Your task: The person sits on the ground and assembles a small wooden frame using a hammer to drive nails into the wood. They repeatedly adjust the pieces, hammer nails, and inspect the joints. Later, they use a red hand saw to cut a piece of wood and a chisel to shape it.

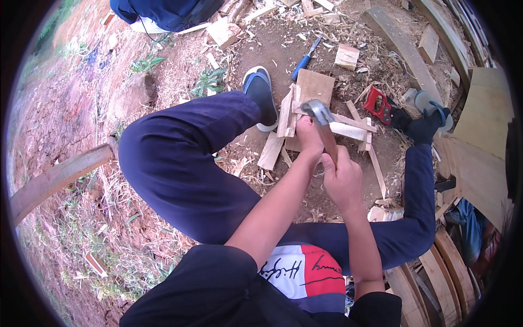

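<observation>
My right hand (344,177) is wrapped round the wooden handle of a claw hammer (330,143). The metal hammer head is above my left hand (308,133) and partly covers its fingers. That hand is closed at a small frame of pale wood (348,131), gripping it near its left end piece (286,113). Thin rails run from this end piece to another upright piece (368,134) on the right. Beneath the frame's far left part lies a flat square board (316,86).
A blue-handled chisel (305,61) lies beyond the frame. A red-handled saw (377,106) rests by my right foot. Wood blocks (346,56), offcuts and shavings cover the dirt. Planks (406,46) lie at the far right, and a curved wooden beam (60,177) is at the left.
</observation>
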Motion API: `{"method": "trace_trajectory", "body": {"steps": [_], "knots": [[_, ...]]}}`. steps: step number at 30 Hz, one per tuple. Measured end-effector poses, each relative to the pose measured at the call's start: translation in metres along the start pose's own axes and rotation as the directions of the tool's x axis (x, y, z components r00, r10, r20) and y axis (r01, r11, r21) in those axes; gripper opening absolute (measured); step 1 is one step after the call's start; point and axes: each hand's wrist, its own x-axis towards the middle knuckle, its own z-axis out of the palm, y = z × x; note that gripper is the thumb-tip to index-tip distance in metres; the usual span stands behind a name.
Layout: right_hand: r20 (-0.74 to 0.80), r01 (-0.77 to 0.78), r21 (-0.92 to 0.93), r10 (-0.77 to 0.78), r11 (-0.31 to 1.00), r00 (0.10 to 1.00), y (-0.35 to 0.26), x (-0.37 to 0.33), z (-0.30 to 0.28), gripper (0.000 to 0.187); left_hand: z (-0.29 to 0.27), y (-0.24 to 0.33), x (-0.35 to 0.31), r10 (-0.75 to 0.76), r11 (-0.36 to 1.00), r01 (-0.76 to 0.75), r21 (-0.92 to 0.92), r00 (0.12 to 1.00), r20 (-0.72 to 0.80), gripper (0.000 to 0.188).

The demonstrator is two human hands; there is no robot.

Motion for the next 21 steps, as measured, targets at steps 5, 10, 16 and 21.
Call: {"method": "trace_trajectory", "body": {"steps": [5,10,16,21], "knots": [[-0.149,-0.005,0.224,0.039,0.975,0.988,-0.024,-0.003,-0.02,0.025,0.007,0.007,0.0,0.06,0.989,-0.055,0.141,0.998,-0.028,0.034],[0.05,-0.036,-0.05,0.038,0.998,0.998,0.002,0.006,0.002,0.026,-0.003,-0.003,0.005,-0.034,0.994,0.036,0.102,0.999,-0.02,0.029],[-0.17,0.062,0.182,-0.031,0.981,0.985,-0.019,-0.001,-0.018,0.028,-0.001,-0.006,0.008,0.041,0.999,-0.041,0.024,0.999,-0.014,0.031],[0.091,-0.028,-0.056,0.033,0.998,0.995,0.0,0.008,0.007,0.024,-0.013,-0.007,0.013,-0.068,0.979,0.085,-0.185,0.993,0.094,0.027]]}}
